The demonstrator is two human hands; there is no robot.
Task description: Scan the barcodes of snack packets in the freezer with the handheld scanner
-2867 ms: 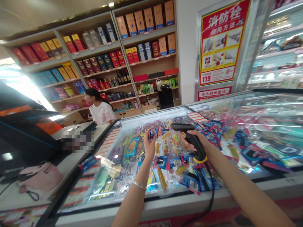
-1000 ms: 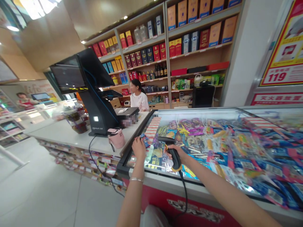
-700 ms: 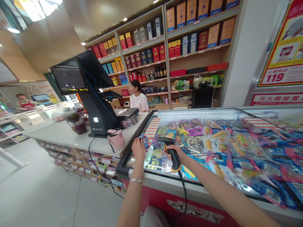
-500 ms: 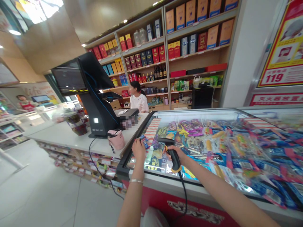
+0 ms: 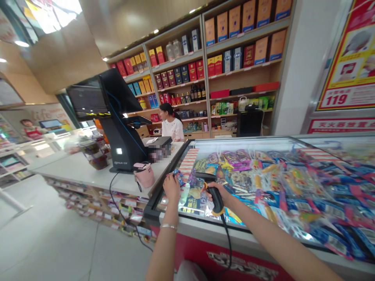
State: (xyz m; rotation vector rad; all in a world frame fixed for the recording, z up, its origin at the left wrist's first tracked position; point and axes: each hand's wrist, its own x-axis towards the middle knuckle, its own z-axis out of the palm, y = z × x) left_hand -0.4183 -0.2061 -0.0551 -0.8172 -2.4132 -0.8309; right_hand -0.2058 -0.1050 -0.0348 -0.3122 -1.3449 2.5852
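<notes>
My right hand is wrapped round the grip of a black and yellow barcode scanner, its head pointing left and its cable hanging down the front of the freezer. Facing the scanner, my left hand is closed on a small blue snack packet with red and white print. Both hands are over the near left corner of the glass-topped chest freezer. Colourful ice cream packs lie beneath the glass. The fingertips of my left hand are partly hidden.
A white counter on the left holds a black checkout terminal, a pink cup-shaped pouch and a basket. A cable droops along its front. One person sits behind it, before shelves of boxes.
The view has tilted very slightly. Both hands keep nearly the same places, still holding the packet and the scanner.
</notes>
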